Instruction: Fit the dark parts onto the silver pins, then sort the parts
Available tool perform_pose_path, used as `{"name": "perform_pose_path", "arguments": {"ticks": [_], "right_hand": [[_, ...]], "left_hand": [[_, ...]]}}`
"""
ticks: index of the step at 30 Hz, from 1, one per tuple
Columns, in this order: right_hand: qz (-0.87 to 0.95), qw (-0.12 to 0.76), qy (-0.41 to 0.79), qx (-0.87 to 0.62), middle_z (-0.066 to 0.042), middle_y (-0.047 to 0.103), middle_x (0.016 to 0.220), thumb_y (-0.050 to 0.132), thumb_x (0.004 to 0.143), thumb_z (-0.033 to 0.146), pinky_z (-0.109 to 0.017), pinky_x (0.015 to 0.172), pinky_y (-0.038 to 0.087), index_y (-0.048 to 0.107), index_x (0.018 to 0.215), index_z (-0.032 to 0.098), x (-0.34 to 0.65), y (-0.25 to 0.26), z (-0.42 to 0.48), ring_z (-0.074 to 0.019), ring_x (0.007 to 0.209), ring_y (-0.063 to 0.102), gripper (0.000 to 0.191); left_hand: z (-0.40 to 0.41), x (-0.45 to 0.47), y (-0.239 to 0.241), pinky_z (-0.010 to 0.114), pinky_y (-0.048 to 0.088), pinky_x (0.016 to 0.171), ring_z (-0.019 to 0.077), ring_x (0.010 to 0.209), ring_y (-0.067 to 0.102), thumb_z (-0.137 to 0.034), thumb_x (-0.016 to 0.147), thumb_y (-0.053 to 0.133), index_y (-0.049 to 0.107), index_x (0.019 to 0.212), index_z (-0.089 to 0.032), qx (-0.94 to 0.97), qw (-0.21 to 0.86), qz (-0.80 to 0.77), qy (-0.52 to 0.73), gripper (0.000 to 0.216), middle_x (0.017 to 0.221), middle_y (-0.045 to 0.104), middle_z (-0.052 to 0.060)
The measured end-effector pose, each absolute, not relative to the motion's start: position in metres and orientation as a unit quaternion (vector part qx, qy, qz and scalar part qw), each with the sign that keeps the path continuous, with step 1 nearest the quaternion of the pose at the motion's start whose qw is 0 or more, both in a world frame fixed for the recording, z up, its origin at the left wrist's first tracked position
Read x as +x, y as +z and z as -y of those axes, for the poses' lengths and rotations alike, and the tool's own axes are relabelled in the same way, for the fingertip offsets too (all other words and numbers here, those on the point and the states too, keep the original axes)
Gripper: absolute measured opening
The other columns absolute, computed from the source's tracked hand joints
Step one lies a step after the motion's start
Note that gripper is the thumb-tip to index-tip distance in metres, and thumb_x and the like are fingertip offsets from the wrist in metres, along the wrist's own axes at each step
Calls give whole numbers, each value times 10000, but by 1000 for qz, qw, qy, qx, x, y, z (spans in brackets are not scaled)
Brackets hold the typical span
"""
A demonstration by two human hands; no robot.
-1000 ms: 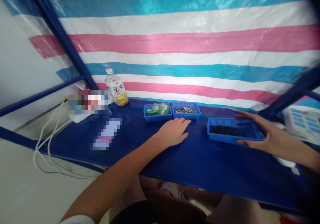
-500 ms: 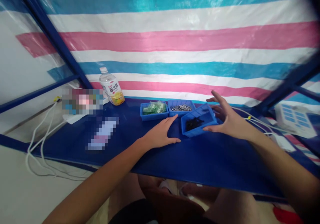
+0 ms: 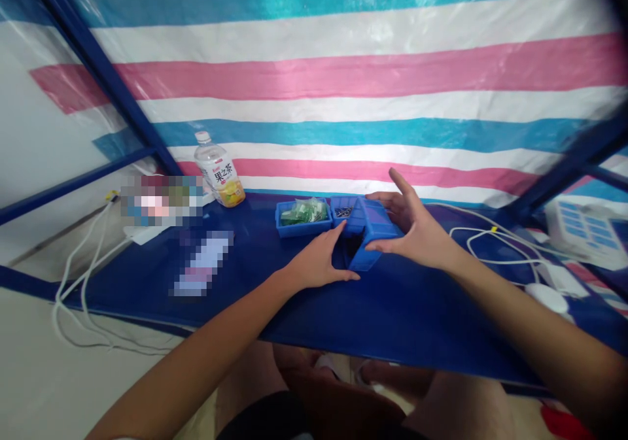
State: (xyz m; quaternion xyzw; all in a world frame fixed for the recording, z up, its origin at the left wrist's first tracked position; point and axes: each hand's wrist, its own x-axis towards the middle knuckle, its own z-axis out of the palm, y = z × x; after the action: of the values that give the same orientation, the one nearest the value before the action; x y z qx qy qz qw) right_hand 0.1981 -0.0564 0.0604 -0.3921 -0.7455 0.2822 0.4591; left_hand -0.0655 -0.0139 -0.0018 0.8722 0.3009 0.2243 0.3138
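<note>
A: Eyes on the tipped blue bin (image 3: 375,221)! Call that the centre of our clock, twelve pointing away from the person. It's tilted on the blue desk (image 3: 417,322), mouth turned toward eight or nine.

B: And at three, the right hand (image 3: 419,234) has it: thumb on the near side, fingers at the far side, index finger sticking up free.

A: The left hand (image 3: 314,260)?

B: At eight, right by the bin's mouth, fingers and thumb spread wide, nothing in its grasp. Whether it touches the bin, I can't tell.

A: The dark pieces (image 3: 354,242) inside are mostly in shadow. What's crowding them?

B: Between ten and eleven, tight behind, a bin of metal pins (image 3: 345,212), partly blocked from view by the tipped one. Next to it, past nine, a bin of green packets (image 3: 304,231).

A: Farther out toward ten, a bottle (image 3: 220,175) stands upright; between eight and nine lies a pixelated slab (image 3: 206,263), well apart from the hands.

B: Over at three, white cables (image 3: 483,260) loop beyond the right forearm, with a white box with blue panels (image 3: 583,234) farther along. At twelve, the striped sheet (image 3: 314,110) walls off the back!
</note>
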Motion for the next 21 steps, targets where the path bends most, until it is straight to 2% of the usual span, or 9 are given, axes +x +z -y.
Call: {"name": "perform_pose_path", "arguments": {"ticks": [3, 5, 8, 12, 16, 18, 21], "right_hand": [[757, 451, 272, -387, -135, 555, 1567, 947, 771, 528, -600, 1156, 534, 39, 1750, 419, 188, 67, 55, -354, 1401, 604, 1341], [766, 439, 256, -394, -137, 575, 1563, 952, 767, 519, -610, 1184, 503, 64, 1754, 400, 182, 74, 54, -364, 1409, 602, 1333], [783, 403, 228, -415, -133, 585, 1577, 959, 757, 507, -634, 1191, 488, 98, 1756, 395, 173, 85, 55, -390, 1404, 609, 1323], [807, 371, 201, -414, -111, 588, 1585, 928, 804, 441, -654, 1153, 527, 52, 1759, 420, 158, 96, 60, -401, 1382, 622, 1297], [812, 378, 174, -409, -112, 456, 1669, 917, 810, 404, -671, 1127, 547, 47, 1756, 441, 144, 98, 66, -418, 1430, 561, 1286], [810, 394, 175, -398, -113, 420, 1674, 915, 812, 376, -655, 1148, 537, 58, 1756, 433, 141, 96, 67, -406, 1441, 547, 1276], [799, 414, 192, -391, -111, 413, 1679, 919, 810, 361, -644, 1163, 526, 53, 1754, 436, 141, 91, 67, -397, 1446, 541, 1283]], "left_hand": [[12, -64, -1, 619, 386, 1279, 439, 1565, 439, -639, 692, 949, 141, 1752, -198, 864, 331, -298, 237, 1403, 1721, 385, 244], [11, -63, 2, 629, 413, 1254, 439, 1527, 488, -578, 663, 987, 201, 1740, -202, 858, 347, -283, 250, 1385, 1672, 460, 245], [11, -62, 5, 623, 437, 1235, 429, 1495, 526, -504, 648, 1013, 362, 1683, -229, 853, 370, -253, 269, 1253, 1630, 525, 210], [11, -60, 3, 596, 420, 1258, 402, 1482, 544, -487, 629, 1026, 468, 1623, -248, 848, 372, -239, 292, 1164, 1583, 586, 168], [11, -60, -4, 579, 423, 1266, 370, 1480, 553, -463, 663, 1011, 635, 1485, -294, 847, 372, -228, 303, 920, 1552, 629, 113], [11, -60, -6, 575, 437, 1258, 363, 1495, 540, -456, 657, 1013, 645, 1474, -303, 843, 375, -229, 310, 909, 1567, 618, 105], [11, -61, -6, 571, 445, 1252, 367, 1502, 534, -471, 639, 1020, 589, 1532, -295, 837, 375, -241, 318, 1007, 1582, 602, 122]]}}
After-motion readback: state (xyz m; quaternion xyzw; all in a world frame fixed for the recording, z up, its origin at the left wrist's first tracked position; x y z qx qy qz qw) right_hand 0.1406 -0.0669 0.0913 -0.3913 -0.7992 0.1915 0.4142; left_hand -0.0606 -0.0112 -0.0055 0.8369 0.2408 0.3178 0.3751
